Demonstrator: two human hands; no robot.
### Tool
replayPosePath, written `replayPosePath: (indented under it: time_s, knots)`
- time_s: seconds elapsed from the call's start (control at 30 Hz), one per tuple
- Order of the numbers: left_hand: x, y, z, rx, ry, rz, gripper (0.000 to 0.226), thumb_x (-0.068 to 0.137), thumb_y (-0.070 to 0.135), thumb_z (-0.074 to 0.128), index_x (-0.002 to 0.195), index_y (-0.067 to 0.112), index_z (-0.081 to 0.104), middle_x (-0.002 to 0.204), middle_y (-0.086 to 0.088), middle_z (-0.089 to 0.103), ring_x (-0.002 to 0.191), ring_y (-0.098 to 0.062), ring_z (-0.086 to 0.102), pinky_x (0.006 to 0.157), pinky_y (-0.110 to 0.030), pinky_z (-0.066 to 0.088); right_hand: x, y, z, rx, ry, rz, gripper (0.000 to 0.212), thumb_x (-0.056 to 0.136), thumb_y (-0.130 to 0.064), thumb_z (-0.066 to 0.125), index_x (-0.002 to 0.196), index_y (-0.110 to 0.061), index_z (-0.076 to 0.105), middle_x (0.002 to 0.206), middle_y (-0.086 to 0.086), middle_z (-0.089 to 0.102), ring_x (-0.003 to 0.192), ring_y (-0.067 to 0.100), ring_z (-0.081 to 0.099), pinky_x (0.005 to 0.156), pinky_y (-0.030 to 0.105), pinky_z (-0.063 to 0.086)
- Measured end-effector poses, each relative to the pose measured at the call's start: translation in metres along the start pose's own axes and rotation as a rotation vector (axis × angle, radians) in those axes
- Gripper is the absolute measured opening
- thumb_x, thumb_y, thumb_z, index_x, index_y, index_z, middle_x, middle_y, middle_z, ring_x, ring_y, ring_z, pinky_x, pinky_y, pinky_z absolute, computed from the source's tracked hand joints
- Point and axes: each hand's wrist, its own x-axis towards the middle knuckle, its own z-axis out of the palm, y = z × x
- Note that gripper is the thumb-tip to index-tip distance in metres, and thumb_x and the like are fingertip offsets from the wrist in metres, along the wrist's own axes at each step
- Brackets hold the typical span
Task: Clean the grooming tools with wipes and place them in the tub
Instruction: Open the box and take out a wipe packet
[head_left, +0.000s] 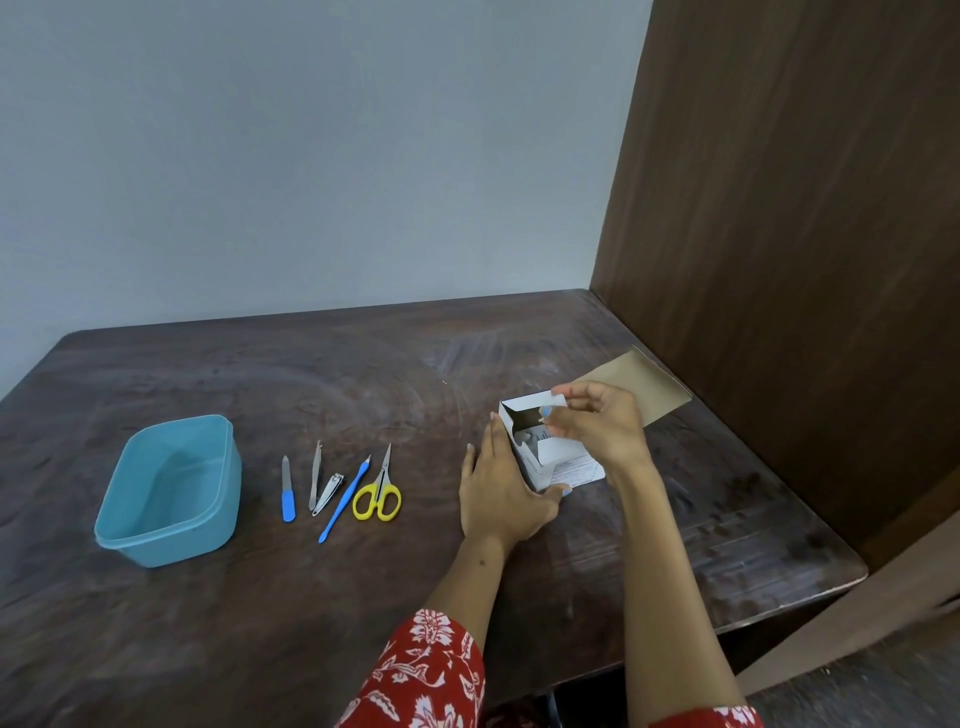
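Note:
A blue plastic tub (169, 488) stands empty on the left of the dark wooden table (322, 374). To its right lie a blue-handled nail file (288, 491), tweezers (314, 474), a nail clipper (328, 492), a blue cuticle pusher (344, 500) and yellow-handled scissors (379, 493). Further right is a small white box of wipes (563, 465) with its top open. My left hand (501, 493) presses flat against the box's left side, holding it. My right hand (597, 421) pinches the box's open top flap.
A brown cardboard piece (644, 387) lies behind the box by the dark wooden panel (779, 260) on the right. A grey wall runs behind the table. The table's right edge and front corner are close to my right arm.

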Motion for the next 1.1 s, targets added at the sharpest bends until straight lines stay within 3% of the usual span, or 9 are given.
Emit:
replayPosePath:
  time_s: [0.07, 0.17, 0.33, 0.47, 0.63, 0.8, 0.87, 1.0, 1.1]
  knots:
    - [0.000, 0.000, 0.000, 0.007, -0.004, 0.000, 0.113, 0.066, 0.054, 0.070, 0.148, 0.011, 0.005, 0.156, 0.001, 0.016, 0.142, -0.009, 0.018, 0.119, -0.033, 0.006, 0.000, 0.001, 0.002, -0.029, 0.012, -0.025, 0.007, 0.078, 0.000, 0.071, 0.081, -0.005, 0.070, 0.067, 0.008, 0.066, 0.059, 0.015, 0.064, 0.056, 0.023, 0.054]
    - [0.000, 0.000, -0.001, 0.005, -0.005, 0.000, 0.113, 0.066, 0.053, 0.070, 0.147, 0.011, 0.006, 0.156, 0.001, 0.016, 0.142, -0.009, 0.018, 0.119, -0.032, 0.005, 0.002, 0.003, 0.002, -0.117, 0.051, -0.056, 0.006, 0.084, -0.007, 0.067, 0.080, -0.010, 0.071, 0.065, 0.003, 0.067, 0.054, 0.010, 0.062, 0.049, 0.017, 0.046]
    - [0.000, 0.000, -0.001, 0.004, -0.013, -0.005, 0.112, 0.067, 0.053, 0.070, 0.147, 0.011, 0.004, 0.157, 0.001, 0.014, 0.142, -0.008, 0.017, 0.119, -0.032, 0.004, 0.002, 0.003, 0.001, 0.015, 0.031, -0.008, 0.009, 0.089, -0.003, 0.059, 0.089, -0.001, 0.068, 0.063, 0.009, 0.067, 0.055, 0.013, 0.065, 0.059, 0.021, 0.054]
    - [0.000, 0.001, -0.001, 0.009, -0.013, -0.009, 0.112, 0.066, 0.054, 0.070, 0.148, 0.012, 0.005, 0.156, 0.001, 0.015, 0.142, -0.008, 0.018, 0.119, -0.033, 0.005, 0.000, 0.000, 0.003, 0.219, -0.009, 0.063, 0.010, 0.093, -0.002, 0.053, 0.087, -0.003, 0.061, 0.082, 0.018, 0.068, 0.074, 0.025, 0.072, 0.070, 0.026, 0.058]
    - [0.001, 0.000, 0.000, 0.009, -0.010, -0.007, 0.112, 0.066, 0.055, 0.070, 0.148, 0.013, 0.005, 0.156, 0.002, 0.016, 0.142, -0.008, 0.019, 0.119, -0.032, 0.005, -0.005, -0.005, 0.003, 0.237, -0.051, 0.118, 0.011, 0.096, -0.007, 0.050, 0.087, -0.009, 0.057, 0.086, 0.019, 0.062, 0.078, 0.028, 0.068, 0.068, 0.026, 0.059]
    - [0.000, 0.000, -0.001, 0.003, -0.007, -0.001, 0.112, 0.066, 0.054, 0.070, 0.148, 0.010, 0.007, 0.156, 0.000, 0.017, 0.142, -0.010, 0.019, 0.119, -0.033, 0.005, -0.008, -0.011, 0.001, 0.115, -0.086, 0.116, 0.010, 0.094, -0.011, 0.054, 0.090, -0.014, 0.062, 0.088, 0.005, 0.065, 0.060, 0.015, 0.066, 0.047, 0.019, 0.049]
    - [0.000, 0.000, -0.001, -0.004, -0.004, 0.000, 0.112, 0.066, 0.053, 0.071, 0.148, 0.010, 0.008, 0.156, -0.001, 0.018, 0.142, -0.011, 0.020, 0.119, -0.033, 0.005, -0.007, -0.008, 0.000, 0.053, -0.038, 0.069, 0.010, 0.091, -0.012, 0.059, 0.093, -0.014, 0.068, 0.083, -0.001, 0.066, 0.050, 0.006, 0.055, 0.042, 0.017, 0.040]
    - [0.000, 0.000, -0.001, -0.005, -0.006, -0.001, 0.112, 0.065, 0.052, 0.071, 0.148, 0.012, 0.007, 0.156, 0.000, 0.017, 0.142, -0.010, 0.018, 0.119, -0.032, 0.004, -0.008, -0.005, -0.002, 0.124, 0.118, -0.008, 0.010, 0.089, -0.007, 0.062, 0.091, -0.012, 0.069, 0.073, -0.001, 0.065, 0.046, 0.003, 0.048, 0.044, 0.015, 0.042]
    - [0.000, 0.000, -0.001, -0.010, 0.006, -0.004, 0.112, 0.065, 0.053, 0.071, 0.147, 0.013, 0.008, 0.156, 0.001, 0.018, 0.142, -0.009, 0.019, 0.119, -0.032, 0.005, -0.007, -0.006, -0.008, 0.330, 0.497, -0.078, 0.023, 0.087, 0.004, 0.058, 0.083, -0.017, 0.064, 0.070, 0.007, 0.065, 0.045, 0.005, 0.058, 0.050, 0.019, 0.051]
